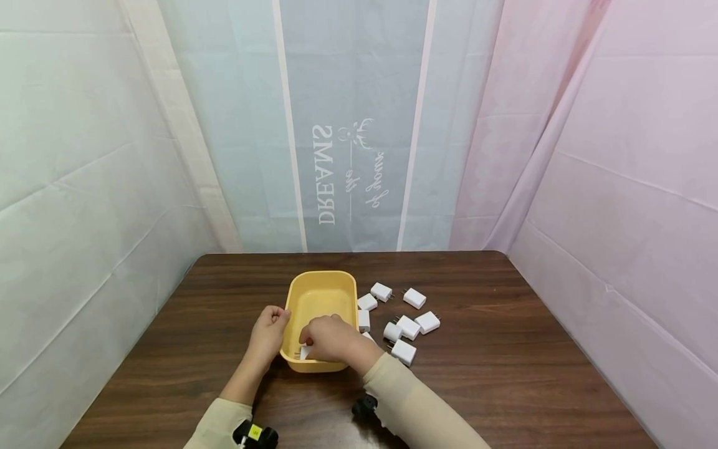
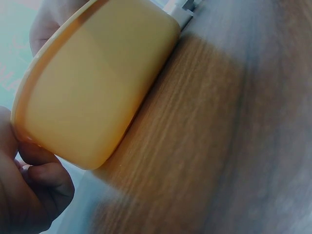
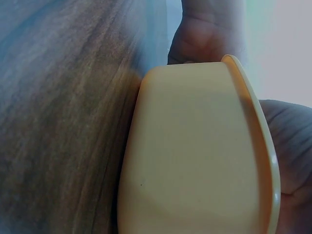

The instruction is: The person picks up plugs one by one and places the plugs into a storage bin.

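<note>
A yellow basin [image 1: 322, 282] stands on the brown table. My left hand [image 1: 268, 333] pinches its left rim between thumb and curled fingers; the left wrist view shows this hand [image 2: 34, 190] at the basin's edge [image 2: 92, 87]. Reaching over the near right rim, my right hand [image 1: 331, 340] holds a white charger [image 1: 305, 352] inside the basin, low at the near end. In the right wrist view the basin's wall [image 3: 190, 146] hides the fingers, and only part of the right hand [image 3: 292, 151] shows.
Right of the basin lie several white chargers, among them one at the back [image 1: 414, 298], one at the right [image 1: 428, 322] and one nearer [image 1: 403, 352]. Some touch or stand close to the basin's right wall. Cloth curtains [image 1: 359, 125] enclose the table [image 1: 505, 374].
</note>
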Motion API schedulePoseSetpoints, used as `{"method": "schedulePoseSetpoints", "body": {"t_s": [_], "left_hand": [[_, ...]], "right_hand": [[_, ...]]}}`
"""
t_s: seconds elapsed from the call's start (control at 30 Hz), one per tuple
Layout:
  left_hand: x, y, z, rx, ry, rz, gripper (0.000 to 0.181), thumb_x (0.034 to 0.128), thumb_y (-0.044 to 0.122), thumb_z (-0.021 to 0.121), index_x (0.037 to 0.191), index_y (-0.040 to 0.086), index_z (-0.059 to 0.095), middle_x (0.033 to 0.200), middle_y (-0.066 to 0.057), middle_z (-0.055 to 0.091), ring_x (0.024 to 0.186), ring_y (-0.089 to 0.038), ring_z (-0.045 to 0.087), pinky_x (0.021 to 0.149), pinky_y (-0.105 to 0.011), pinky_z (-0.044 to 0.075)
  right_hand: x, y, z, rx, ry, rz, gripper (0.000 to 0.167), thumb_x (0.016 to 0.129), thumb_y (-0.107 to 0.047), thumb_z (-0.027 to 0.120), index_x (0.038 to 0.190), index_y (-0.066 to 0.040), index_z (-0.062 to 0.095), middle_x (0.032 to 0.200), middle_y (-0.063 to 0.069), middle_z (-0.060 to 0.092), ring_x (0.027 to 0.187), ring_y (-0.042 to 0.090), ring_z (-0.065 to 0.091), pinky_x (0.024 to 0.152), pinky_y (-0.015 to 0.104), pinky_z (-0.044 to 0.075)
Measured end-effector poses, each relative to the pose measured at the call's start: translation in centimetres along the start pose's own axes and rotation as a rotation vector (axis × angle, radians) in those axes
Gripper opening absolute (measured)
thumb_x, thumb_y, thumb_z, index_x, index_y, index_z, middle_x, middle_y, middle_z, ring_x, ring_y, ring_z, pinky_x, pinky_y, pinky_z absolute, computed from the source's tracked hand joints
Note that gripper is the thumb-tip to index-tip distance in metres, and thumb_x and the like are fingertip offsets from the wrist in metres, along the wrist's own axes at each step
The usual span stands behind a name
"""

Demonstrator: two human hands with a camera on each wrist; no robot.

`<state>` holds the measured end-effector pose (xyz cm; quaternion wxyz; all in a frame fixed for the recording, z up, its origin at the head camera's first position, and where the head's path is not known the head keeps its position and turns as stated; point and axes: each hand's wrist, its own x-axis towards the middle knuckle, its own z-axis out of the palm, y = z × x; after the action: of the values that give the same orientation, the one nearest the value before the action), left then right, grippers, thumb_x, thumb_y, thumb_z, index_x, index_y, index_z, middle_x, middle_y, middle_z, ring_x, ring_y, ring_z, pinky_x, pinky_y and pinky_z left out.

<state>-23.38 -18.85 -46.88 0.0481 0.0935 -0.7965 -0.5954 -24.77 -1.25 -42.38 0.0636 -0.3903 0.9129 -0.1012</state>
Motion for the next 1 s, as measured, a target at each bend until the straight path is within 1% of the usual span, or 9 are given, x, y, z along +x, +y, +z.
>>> {"method": "schedulePoseSetpoints", "body": {"t_s": [0.2, 0.37, 0.5, 0.73, 1.0], "left_hand": [[0.1, 0.0, 0.0, 0.001, -0.003, -0.007, 0.024, 0.1098, 0.025, 0.049, 0.113, 0.002, 0.051, 0.083, -0.007, 0.05, 0.067, -0.016, 0.05, 0.054, -0.024, 0.044], [0.1, 0.0, 0.0, 0.009, 0.001, -0.01, 0.025, 0.1096, 0.026, 0.05, 0.113, 0.002, 0.052, 0.085, -0.007, 0.051, 0.07, -0.016, 0.052, 0.056, -0.025, 0.046], [0.1, -0.1, 0.1, 0.014, 0.003, -0.009, 0.025, 0.1095, 0.027, 0.05, 0.113, 0.002, 0.052, 0.084, -0.007, 0.051, 0.07, -0.016, 0.052, 0.056, -0.025, 0.046], [0.2, -0.3, 0.0, 0.006, -0.005, -0.009, 0.026, 0.1098, 0.028, 0.049, 0.113, 0.003, 0.051, 0.083, -0.006, 0.05, 0.069, -0.015, 0.052, 0.056, -0.025, 0.047], [0.3, -0.4, -0.1, 0.003, -0.018, -0.008, 0.026, 0.1101, 0.029, 0.048, 0.115, 0.003, 0.051, 0.084, -0.005, 0.05, 0.069, -0.016, 0.052, 0.056, -0.025, 0.047]], "right_hand": [[-0.3, 0.0, -0.5, -0.026, 0.01, -0.023, 0.024, 0.087, -0.026, 0.081, 0.111, -0.022, 0.078, 0.1, -0.012, 0.071, 0.092, 0.003, 0.063, 0.083, 0.032, 0.047], [-0.7, 0.3, -0.9, -0.071, 0.038, -0.044, 0.027, 0.086, -0.029, 0.08, 0.112, -0.021, 0.078, 0.1, -0.01, 0.07, 0.091, 0.005, 0.063, 0.084, 0.033, 0.05], [-1.0, 0.6, -1.4, -0.085, 0.046, -0.049, 0.028, 0.087, -0.03, 0.08, 0.113, -0.021, 0.077, 0.102, -0.009, 0.07, 0.092, 0.006, 0.064, 0.084, 0.034, 0.05], [-1.5, 0.8, -2.5, -0.13, 0.084, -0.061, 0.028, 0.088, -0.033, 0.081, 0.113, -0.021, 0.077, 0.103, -0.008, 0.071, 0.091, 0.007, 0.066, 0.084, 0.03, 0.053], [-2.2, 1.0, -3.8, -0.117, 0.112, -0.051, 0.027, 0.087, -0.03, 0.081, 0.111, -0.019, 0.078, 0.102, -0.005, 0.072, 0.088, 0.007, 0.065, 0.082, 0.03, 0.054]]}}
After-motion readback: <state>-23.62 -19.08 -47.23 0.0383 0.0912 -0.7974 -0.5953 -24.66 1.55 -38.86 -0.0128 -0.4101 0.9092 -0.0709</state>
